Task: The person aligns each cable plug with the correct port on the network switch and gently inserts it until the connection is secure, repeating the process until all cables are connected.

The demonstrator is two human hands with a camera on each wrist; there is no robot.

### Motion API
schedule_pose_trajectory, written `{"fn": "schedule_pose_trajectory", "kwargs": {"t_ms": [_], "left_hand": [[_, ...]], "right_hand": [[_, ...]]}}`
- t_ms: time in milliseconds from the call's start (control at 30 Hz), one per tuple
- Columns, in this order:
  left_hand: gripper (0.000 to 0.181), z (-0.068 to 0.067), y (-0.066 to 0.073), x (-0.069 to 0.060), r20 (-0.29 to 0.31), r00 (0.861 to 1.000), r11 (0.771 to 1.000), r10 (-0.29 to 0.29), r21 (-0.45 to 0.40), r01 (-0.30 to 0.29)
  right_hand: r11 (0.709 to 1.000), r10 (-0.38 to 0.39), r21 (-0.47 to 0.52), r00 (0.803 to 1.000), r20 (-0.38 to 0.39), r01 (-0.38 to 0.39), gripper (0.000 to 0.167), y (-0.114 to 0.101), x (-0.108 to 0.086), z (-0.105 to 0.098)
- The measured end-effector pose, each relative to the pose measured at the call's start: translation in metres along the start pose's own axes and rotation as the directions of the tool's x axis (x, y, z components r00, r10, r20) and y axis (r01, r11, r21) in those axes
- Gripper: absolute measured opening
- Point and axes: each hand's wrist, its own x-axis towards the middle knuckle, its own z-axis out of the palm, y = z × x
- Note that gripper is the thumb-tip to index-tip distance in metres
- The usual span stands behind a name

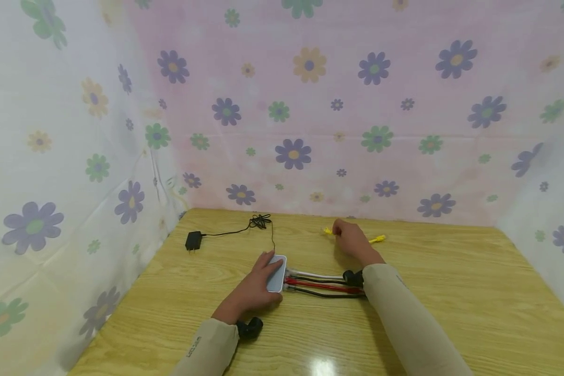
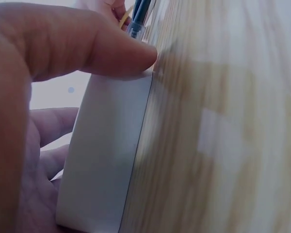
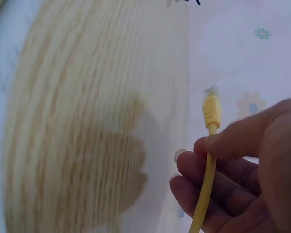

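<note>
My left hand (image 1: 254,286) grips a small white network switch (image 1: 276,275) on the table, its fingers over the top and far edge and its thumb along the near side. In the left wrist view the thumb presses near one end of the switch's pale side (image 2: 106,155). My right hand (image 1: 352,241) pinches a yellow Ethernet cable (image 3: 209,174) between thumb and fingers, just behind its clear-tipped plug (image 3: 212,107). This plug is off the table and points away from the hand. The cable's other yellow end (image 1: 378,239) shows beyond the right wrist.
White, black and red network cables (image 1: 319,285) run from the switch's right side to beneath the right forearm. A black power adapter (image 1: 194,240) lies at the back left, its thin cord (image 1: 260,222) bundled and leading to the switch. Flowered cloth (image 1: 310,104) walls the wooden table (image 1: 310,339).
</note>
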Motion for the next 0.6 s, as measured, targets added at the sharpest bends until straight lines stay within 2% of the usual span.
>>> {"fn": "schedule_pose_trajectory", "kwargs": {"t_ms": [67, 200, 333, 600], "left_hand": [[0.082, 0.001, -0.001, 0.0, -0.004, 1.0, 1.0, 0.0, -0.003, 0.0], [0.08, 0.002, -0.002, 0.001, -0.013, 1.0, 1.0, -0.002, 0.002, 0.002], [0.079, 0.001, 0.0, 0.0, -0.011, 1.0, 1.0, -0.007, -0.001, 0.007], [0.087, -0.002, 0.002, 0.0, 0.015, 1.0, 1.0, -0.007, 0.005, 0.006]], "right_hand": [[0.999, 0.017, 0.035, 1.0, 0.021, -0.018, 0.007, 0.0, 0.0, -0.001], [0.993, 0.054, 0.104, 0.997, 0.053, -0.059, 0.022, -0.002, -0.001, -0.002], [0.991, 0.056, 0.114, 0.997, 0.057, -0.063, 0.033, -0.008, -0.006, -0.003], [0.987, 0.053, 0.151, 0.998, 0.035, -0.058, 0.032, -0.023, -0.018, -0.001]]}}
